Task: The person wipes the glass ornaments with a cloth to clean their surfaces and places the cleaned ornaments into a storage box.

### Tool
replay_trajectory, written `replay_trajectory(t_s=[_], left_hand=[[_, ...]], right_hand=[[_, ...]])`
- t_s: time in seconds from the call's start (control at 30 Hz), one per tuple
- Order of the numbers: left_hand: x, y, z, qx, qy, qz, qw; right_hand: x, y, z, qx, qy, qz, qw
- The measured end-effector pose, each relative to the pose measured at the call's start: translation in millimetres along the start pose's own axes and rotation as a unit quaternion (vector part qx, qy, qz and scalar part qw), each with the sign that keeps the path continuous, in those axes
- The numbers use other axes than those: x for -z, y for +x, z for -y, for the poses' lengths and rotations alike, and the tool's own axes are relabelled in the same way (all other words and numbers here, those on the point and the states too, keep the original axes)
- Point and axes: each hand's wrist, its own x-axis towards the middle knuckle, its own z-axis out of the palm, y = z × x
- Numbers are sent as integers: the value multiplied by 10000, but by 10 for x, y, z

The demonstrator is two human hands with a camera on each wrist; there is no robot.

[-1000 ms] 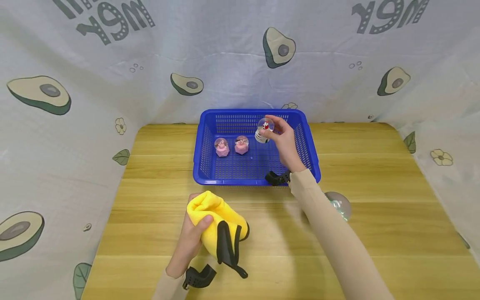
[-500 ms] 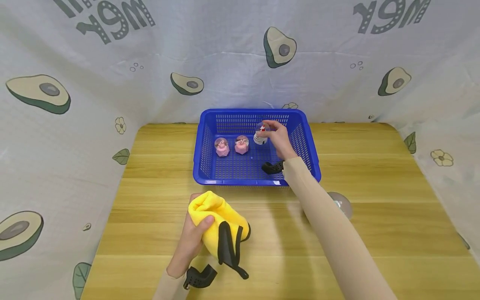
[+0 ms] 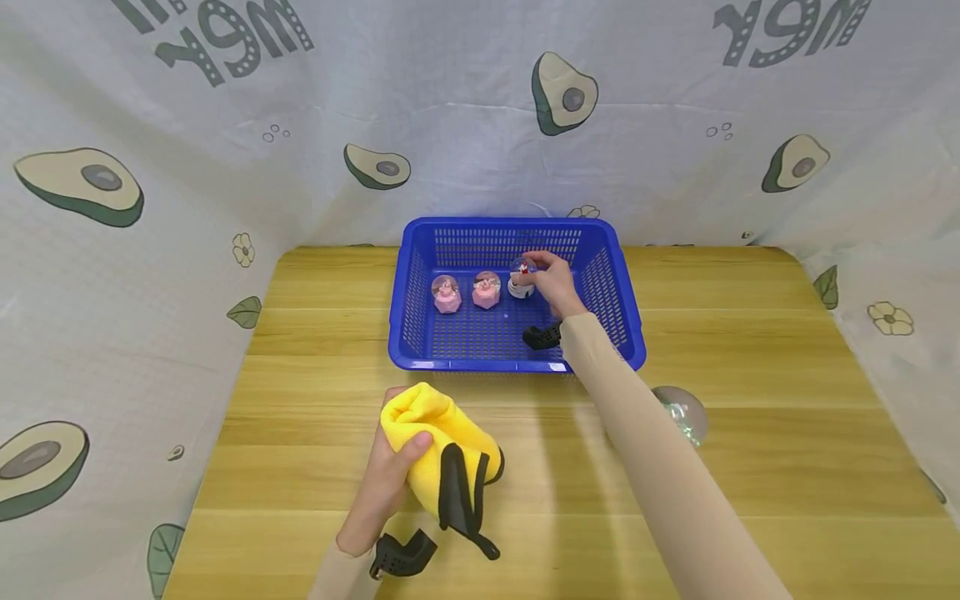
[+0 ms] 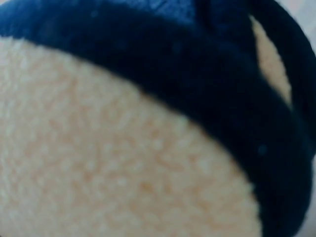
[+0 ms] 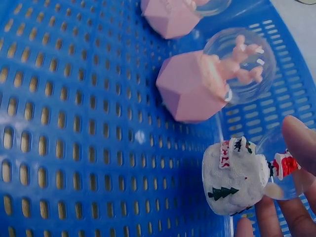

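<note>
My right hand (image 3: 551, 279) holds a small snow globe (image 5: 236, 177) by its clear dome, thumb on one side and fingers on the other. The globe has a white base with green trees and a red figure inside. It stands inside the blue basket (image 3: 517, 364), in a row with two pink-based snow globes (image 3: 486, 290) to its left. In the head view my left hand (image 3: 390, 467) grips a bunched yellow cloth (image 3: 435, 433) with black edging. That cloth (image 4: 118, 158) fills the left wrist view, close and blurred.
A larger clear globe (image 3: 686, 412) lies on the wooden table (image 3: 787, 467), partly hidden behind my right forearm. Behind the basket hangs a pale curtain (image 3: 465, 158) printed with avocados. The basket's slotted walls rise around the snow globes.
My right hand has lowered the white-based snow globe and brought it slightly left, closer to the pink ones. The left hand keeps its grip on the cloth, almost still.
</note>
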Motion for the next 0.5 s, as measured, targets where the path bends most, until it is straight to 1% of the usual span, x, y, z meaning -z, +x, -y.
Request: replay_trajectory(t_s=[0.17, 0.37, 0.5], left_hand=[[2, 0, 14, 44, 61, 5, 10000], [9, 4, 18, 111, 84, 31, 9999], [2, 14, 14, 95, 67, 89, 9999]], right_hand=[[-1, 7, -22, 21, -94, 9, 10000], [-4, 29, -69, -102, -504, 87, 9986], [-2, 31, -76, -153, -603, 134, 9980]])
